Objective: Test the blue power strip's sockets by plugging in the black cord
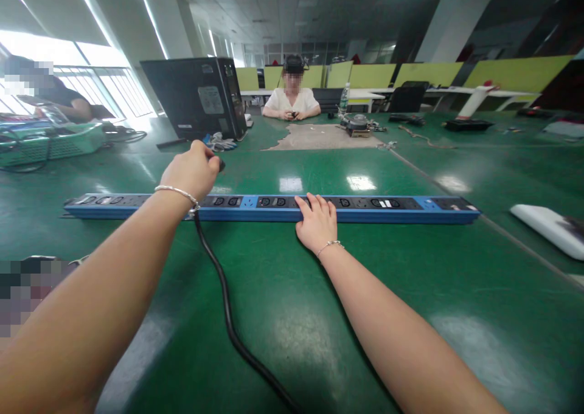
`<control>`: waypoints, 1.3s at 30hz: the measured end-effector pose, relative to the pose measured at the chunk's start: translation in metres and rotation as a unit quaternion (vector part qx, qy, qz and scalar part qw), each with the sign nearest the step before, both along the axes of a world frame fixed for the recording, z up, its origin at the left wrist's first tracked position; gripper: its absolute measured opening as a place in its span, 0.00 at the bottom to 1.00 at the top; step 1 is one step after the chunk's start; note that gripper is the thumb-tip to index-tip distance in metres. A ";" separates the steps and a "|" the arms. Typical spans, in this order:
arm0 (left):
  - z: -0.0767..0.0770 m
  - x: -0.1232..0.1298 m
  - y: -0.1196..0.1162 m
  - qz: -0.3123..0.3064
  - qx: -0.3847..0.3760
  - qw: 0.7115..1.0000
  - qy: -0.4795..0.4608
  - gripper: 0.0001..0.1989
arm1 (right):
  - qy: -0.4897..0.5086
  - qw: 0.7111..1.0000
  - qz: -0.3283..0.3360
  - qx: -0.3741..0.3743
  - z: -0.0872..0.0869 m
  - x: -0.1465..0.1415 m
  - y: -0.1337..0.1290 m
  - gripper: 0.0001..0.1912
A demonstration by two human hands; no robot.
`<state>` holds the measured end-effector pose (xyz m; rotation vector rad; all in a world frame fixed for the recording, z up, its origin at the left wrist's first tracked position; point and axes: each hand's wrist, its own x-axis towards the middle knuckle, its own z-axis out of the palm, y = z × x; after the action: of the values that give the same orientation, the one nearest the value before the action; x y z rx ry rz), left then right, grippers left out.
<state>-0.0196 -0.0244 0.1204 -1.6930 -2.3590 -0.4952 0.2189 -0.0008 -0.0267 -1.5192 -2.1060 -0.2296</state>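
A long blue and black power strip (pixel 385 216) lies crosswise on the green table, its sockets facing up. My left hand (pixel 191 169) is raised over the left part of the strip, fingers closed on a black plug (pixel 222 165) whose tip pokes out past the thumb. Below that wrist a thick black cable (pixel 225 286) comes into view and runs down to the bottom edge; my hand and wrist hide its upper end. With fingers spread, my right hand (pixel 318 219) rests on the strip just right of its middle.
A black computer case (pixel 196 98) stands at the back left, gloves (pixel 222 141) beside it. Far left is a green basket (pixel 50 143). Across the table sits a person (pixel 292 101) near a bottle (pixel 344 96) and a metal part (pixel 358 124). A white object (pixel 547 225) lies at right.
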 end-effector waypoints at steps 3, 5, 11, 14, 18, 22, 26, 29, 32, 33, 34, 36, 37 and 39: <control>-0.012 -0.030 0.003 0.002 -0.118 0.993 0.019 0.22 | 0.002 1.000 -0.001 0.000 0.000 0.000 0.000 0.29; -0.027 -0.047 0.005 -0.002 -0.169 0.985 0.032 0.21 | 0.002 1.000 0.001 0.000 0.000 0.000 0.000 0.29; -0.049 -0.068 0.005 0.023 -0.193 0.980 0.039 0.22 | 0.000 1.000 -0.001 0.000 0.000 0.000 0.000 0.29; -0.049 -0.071 0.009 0.027 -0.198 0.979 0.045 0.23 | 0.000 1.000 -0.001 0.001 -0.001 0.000 0.000 0.29; -0.050 -0.076 0.013 0.025 -0.213 0.975 0.057 0.22 | 0.001 1.000 -0.001 0.003 -0.001 0.000 0.000 0.29; -0.055 -0.078 0.013 0.010 -0.217 0.974 0.069 0.22 | 0.002 1.000 0.000 0.004 -0.001 0.000 0.000 0.29; -0.061 -0.076 0.009 0.007 -0.211 0.974 0.086 0.23 | 0.005 1.000 0.002 0.002 -0.001 0.000 0.000 0.28; -0.063 -0.074 0.008 0.015 -0.206 0.975 0.081 0.24 | 0.004 1.000 0.003 -0.005 0.000 -0.001 0.000 0.29; -0.064 -0.075 0.011 0.014 -0.213 0.974 0.076 0.24 | 0.001 1.000 0.001 -0.011 0.001 -0.001 0.000 0.29; -0.065 -0.076 0.012 0.012 -0.218 0.973 0.078 0.24 | 0.000 1.000 0.000 -0.011 0.001 -0.001 0.000 0.29; -0.065 -0.077 0.014 0.009 -0.223 0.971 0.081 0.23 | 0.000 1.000 0.000 -0.011 0.001 -0.001 0.000 0.29; -0.065 -0.080 0.017 0.003 -0.229 0.969 0.090 0.22 | 0.000 1.000 0.000 -0.011 0.001 -0.001 0.000 0.29; -0.066 -0.081 0.018 0.000 -0.230 0.969 0.093 0.22 | 0.000 1.000 -0.001 -0.011 0.001 -0.002 0.000 0.29; -0.066 -0.083 0.019 -0.003 -0.231 0.968 0.096 0.22 | 0.001 1.000 -0.002 -0.009 0.001 -0.002 0.000 0.29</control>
<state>-0.1021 -0.0050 0.0539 -1.8246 -2.4509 0.2338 0.2172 -0.0009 -0.0262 -1.5341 -2.1080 -0.2120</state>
